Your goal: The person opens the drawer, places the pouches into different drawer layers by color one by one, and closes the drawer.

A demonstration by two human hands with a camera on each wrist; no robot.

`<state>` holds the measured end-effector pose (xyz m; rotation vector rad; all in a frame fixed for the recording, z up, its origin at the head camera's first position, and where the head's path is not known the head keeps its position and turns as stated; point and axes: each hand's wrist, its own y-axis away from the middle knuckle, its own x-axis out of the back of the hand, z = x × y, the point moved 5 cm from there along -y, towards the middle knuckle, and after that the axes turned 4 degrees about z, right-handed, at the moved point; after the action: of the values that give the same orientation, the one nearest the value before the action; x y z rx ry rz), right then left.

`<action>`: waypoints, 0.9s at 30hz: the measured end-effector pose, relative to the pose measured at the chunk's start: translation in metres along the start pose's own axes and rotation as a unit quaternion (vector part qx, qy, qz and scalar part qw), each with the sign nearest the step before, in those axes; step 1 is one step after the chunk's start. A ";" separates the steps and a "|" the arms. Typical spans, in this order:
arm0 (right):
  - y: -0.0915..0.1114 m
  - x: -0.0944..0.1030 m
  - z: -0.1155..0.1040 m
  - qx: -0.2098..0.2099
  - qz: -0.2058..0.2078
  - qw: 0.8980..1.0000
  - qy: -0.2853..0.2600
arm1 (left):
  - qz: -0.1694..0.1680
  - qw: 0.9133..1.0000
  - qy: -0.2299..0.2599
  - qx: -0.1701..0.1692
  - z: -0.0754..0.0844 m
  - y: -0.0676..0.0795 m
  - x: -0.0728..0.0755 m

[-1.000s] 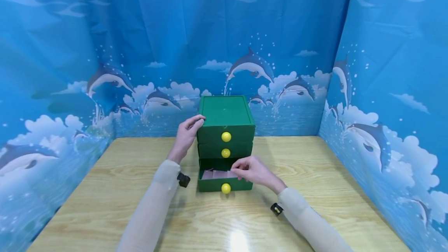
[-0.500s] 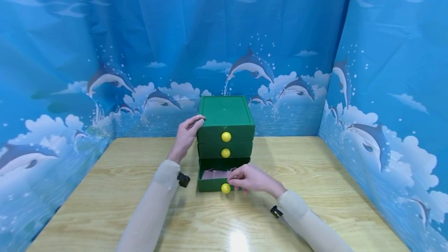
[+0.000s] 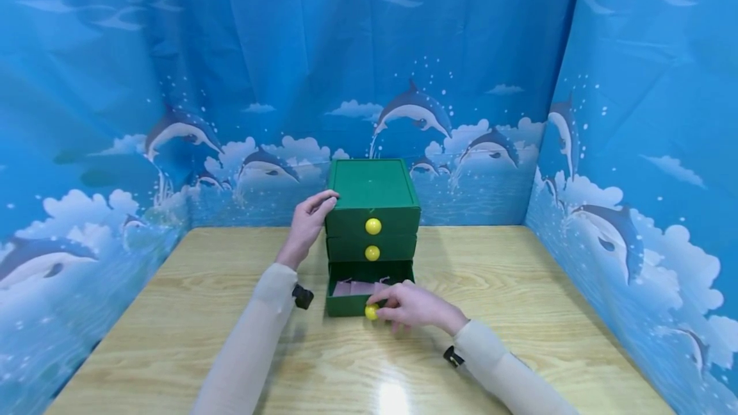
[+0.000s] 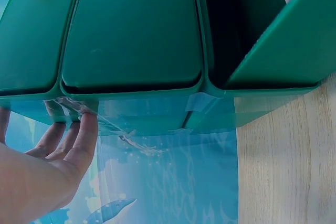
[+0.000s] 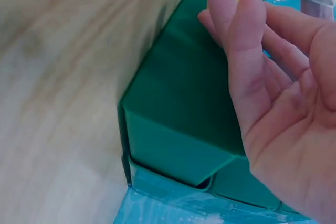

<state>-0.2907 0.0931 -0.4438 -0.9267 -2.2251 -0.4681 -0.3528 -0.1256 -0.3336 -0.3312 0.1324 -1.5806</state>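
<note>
A small green drawer cabinet (image 3: 371,182) has yellow round knobs down its front. Its bottom drawer (image 3: 346,305) is pulled out, and pale pink folded pouches (image 3: 360,287) lie inside. My left hand (image 3: 303,226) rests on the upper left side of the cabinet; the left wrist view shows the fingertips (image 4: 88,121) against that side wall. At the bottom drawer's front, my right hand (image 3: 418,306) has thumb and forefinger around the yellow knob (image 3: 371,312). In the right wrist view those fingers mostly hide the knob.
The cabinet stands on a light wood-grain table (image 3: 230,312). Behind it and along the sides hangs a blue curtain (image 3: 277,82) printed with dolphins. The upper two drawers, with knobs (image 3: 373,226) facing forward, are closed.
My right hand has moved from above the pouches in the bottom drawer down to its knob. The left hand stays on the cabinet, and the drawer remains pulled out.
</note>
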 end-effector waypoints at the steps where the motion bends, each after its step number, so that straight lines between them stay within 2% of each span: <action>1: 0.000 -0.001 0.000 0.000 0.000 1.000 -0.001 | 0.000 1.000 0.000 0.000 0.000 0.000 0.000; 12: -0.002 -0.012 -0.004 0.000 0.021 1.000 0.018 | 0.003 1.000 -0.001 -0.002 -0.001 -0.001 0.000; 27: -0.007 -0.009 -0.007 -0.002 0.073 0.996 0.044 | 0.000 1.000 0.000 -0.002 0.000 0.000 0.000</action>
<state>-0.2879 0.0801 -0.4463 -1.0435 -2.0601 -0.4380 -0.3532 -0.1260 -0.3338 -0.3344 0.1358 -1.5807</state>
